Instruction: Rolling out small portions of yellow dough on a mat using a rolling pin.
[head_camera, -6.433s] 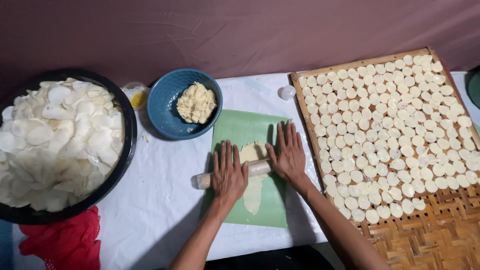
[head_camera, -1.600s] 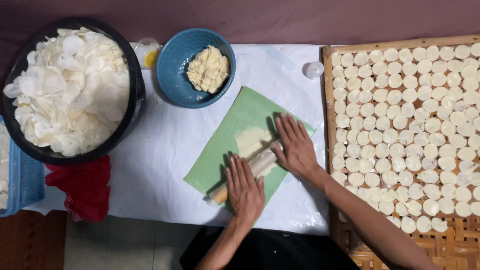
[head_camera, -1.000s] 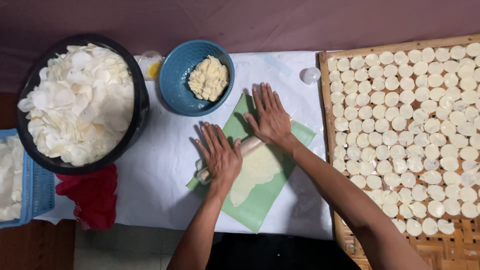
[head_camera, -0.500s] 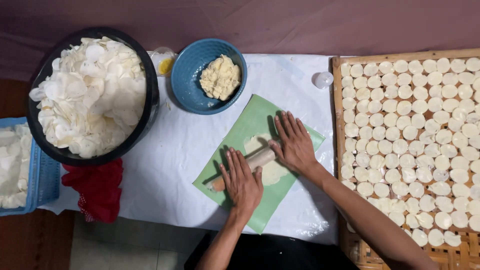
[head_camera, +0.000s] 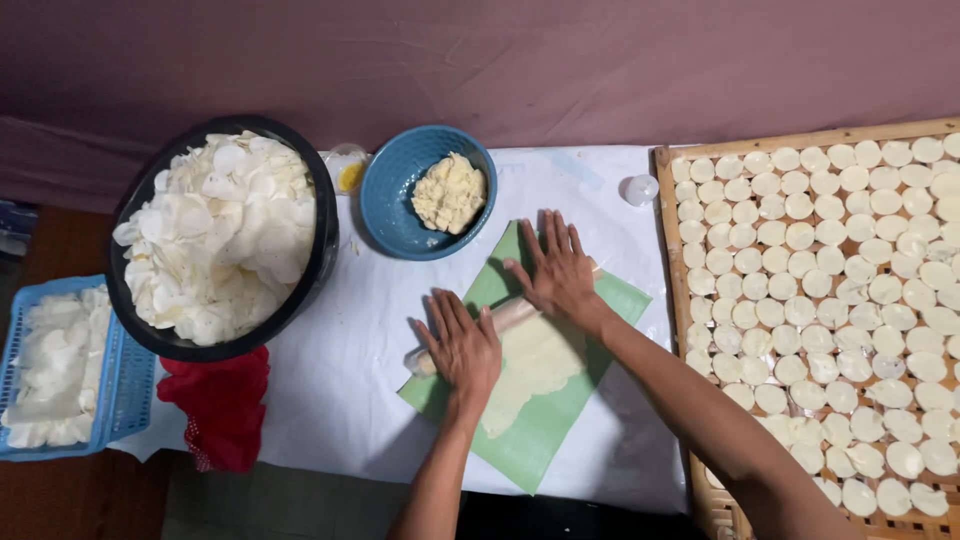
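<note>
Palms flat, fingers spread: my left hand (head_camera: 462, 345) and right hand (head_camera: 556, 267) both press down on the rolling pin (head_camera: 508, 316), gripping nothing. The pin lies slantwise under them, one end poking out left of my left hand, its middle showing between the two. Dough (head_camera: 532, 368) lies flattened on the green mat (head_camera: 560, 425) just nearer me than the pin. Beyond the mat stands a blue bowl (head_camera: 392, 205) of dough lumps; a tray (head_camera: 668, 230) of discs sits to the right.
</note>
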